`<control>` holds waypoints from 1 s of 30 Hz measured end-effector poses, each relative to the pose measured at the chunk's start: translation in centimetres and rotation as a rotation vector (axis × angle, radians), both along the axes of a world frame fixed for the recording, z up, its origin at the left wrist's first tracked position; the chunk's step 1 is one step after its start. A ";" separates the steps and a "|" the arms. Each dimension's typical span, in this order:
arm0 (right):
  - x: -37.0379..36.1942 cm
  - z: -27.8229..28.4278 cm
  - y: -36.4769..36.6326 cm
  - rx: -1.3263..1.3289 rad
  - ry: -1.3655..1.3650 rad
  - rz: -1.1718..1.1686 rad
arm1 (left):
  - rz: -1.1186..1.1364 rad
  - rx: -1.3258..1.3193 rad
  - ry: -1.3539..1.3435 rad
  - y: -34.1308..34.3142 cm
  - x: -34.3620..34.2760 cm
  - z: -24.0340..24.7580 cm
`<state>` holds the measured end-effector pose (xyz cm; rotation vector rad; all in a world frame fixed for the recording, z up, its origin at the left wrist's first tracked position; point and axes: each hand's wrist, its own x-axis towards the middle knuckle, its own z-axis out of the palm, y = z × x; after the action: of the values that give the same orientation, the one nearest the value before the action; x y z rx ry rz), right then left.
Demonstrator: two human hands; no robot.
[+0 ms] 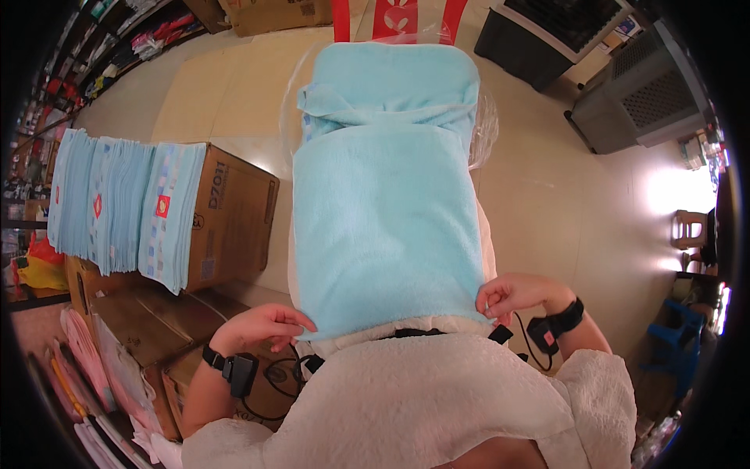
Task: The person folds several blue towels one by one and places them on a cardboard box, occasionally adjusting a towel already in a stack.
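Note:
A light blue towel lies spread out in front of me, its near edge by my waist. My left hand is at its near left corner, fingers closed on the edge. The near right corner is pinched between the thumb and fingers of my right hand. Beyond this towel, more light blue towels lie in a pile, with a rumpled fold along the near side. Clear plastic wrap shows around that pile. What supports the near towel is mostly hidden; pale cloth peeks out along its sides.
To the left, stacks of folded blue towels stand on a cardboard box. Pink packs lie at the lower left. A red chair is behind the pile. Grey machines stand at the far right, above a blue stool.

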<state>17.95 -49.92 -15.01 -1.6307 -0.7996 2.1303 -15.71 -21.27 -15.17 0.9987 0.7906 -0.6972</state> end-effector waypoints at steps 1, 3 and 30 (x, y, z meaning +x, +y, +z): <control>0.8 0.1 1.2 -0.074 0.023 0.037 | -0.096 0.000 0.021 0.6 0.7 0.4; 4.7 -0.4 3.2 0.057 -0.044 0.019 | -0.327 0.052 -0.020 3.3 1.9 0.5; 14.4 -9.4 18.3 0.522 -0.501 -0.510 | 0.173 0.637 -0.301 17.5 16.5 -7.5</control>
<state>32.32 -31.65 -24.46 -1.8252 -0.8624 1.0679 0.79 -3.77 -22.63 1.5445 0.8353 -0.1258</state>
